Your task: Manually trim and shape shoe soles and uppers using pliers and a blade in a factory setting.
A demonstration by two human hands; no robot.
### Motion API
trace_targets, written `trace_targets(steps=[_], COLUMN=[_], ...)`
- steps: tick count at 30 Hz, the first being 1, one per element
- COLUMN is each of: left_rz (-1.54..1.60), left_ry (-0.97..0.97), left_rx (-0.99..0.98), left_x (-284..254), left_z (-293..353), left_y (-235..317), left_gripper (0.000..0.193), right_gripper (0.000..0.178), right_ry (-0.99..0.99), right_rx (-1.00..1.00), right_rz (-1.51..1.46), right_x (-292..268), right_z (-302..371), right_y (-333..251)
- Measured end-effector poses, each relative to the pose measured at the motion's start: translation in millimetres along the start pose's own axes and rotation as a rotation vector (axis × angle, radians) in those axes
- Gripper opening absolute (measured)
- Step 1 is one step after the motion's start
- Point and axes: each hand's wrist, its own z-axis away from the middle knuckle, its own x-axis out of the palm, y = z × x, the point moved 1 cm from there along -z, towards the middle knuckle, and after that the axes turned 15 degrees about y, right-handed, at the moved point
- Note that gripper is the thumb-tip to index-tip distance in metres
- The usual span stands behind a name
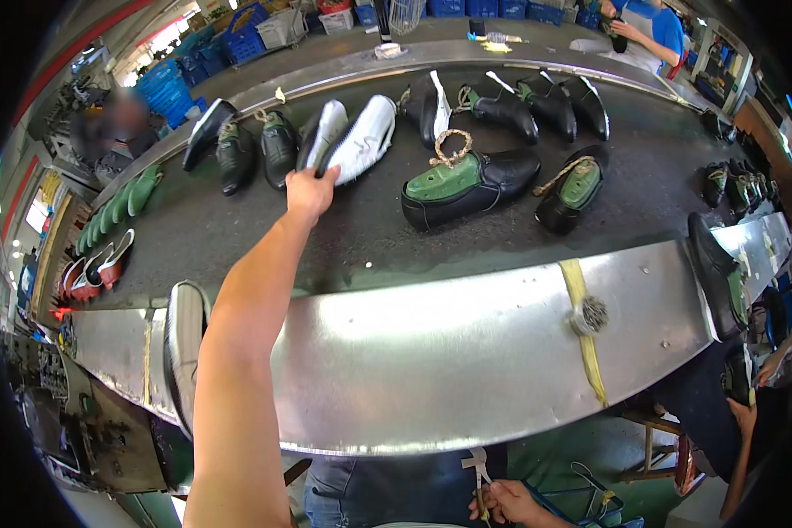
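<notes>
My left arm reaches across a metal ledge [431,361] to the dark belt behind it. There my left hand [311,192] is closed on the near end of a black shoe [363,143], which lies with its pale sole turned up. Right beside it, another shoe [328,128] also shows a pale sole. Low in the view, by my lap, my right hand [509,503] grips a hammer [478,466] with a metal head. Between my arm and the ledge's left part stands a shoe [183,330], its light sole facing outward, partly covered by my forearm.
Several black shoes on green lasts [466,187] with rope loops are spread over the belt. Green pieces [123,204] and red-and-white pieces [107,262] lie at left. A round tin of nails [590,315] sits on the ledge. Co-workers are at right [744,418] and far right [651,40].
</notes>
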Motion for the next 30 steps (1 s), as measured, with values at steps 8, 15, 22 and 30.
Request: trace_targets(steps=[8, 15, 22, 30], left_rz=[-0.154, 0.124, 0.044, -0.118], left_ry=[-0.132, 0.048, 0.203, 0.228], left_rx=[0.120, 0.094, 0.435, 0.338], left_x=[-167, -268, -306, -236], left_z=[183, 256, 297, 240], left_y=[8, -16, -11, 15], left_gripper=[0.053, 0.033, 0.031, 0.051], right_gripper=[0.052, 0.055, 0.054, 0.047], right_ry=[-0.089, -0.026, 0.022, -0.014], right_rx=[-0.065, -0.218, -0.257, -0.214], right_rz=[0.096, 0.003, 0.082, 0.036], right_x=[-25, -41, -23, -33], right_z=[30, 51, 57, 57], right_y=[105, 164, 146, 159])
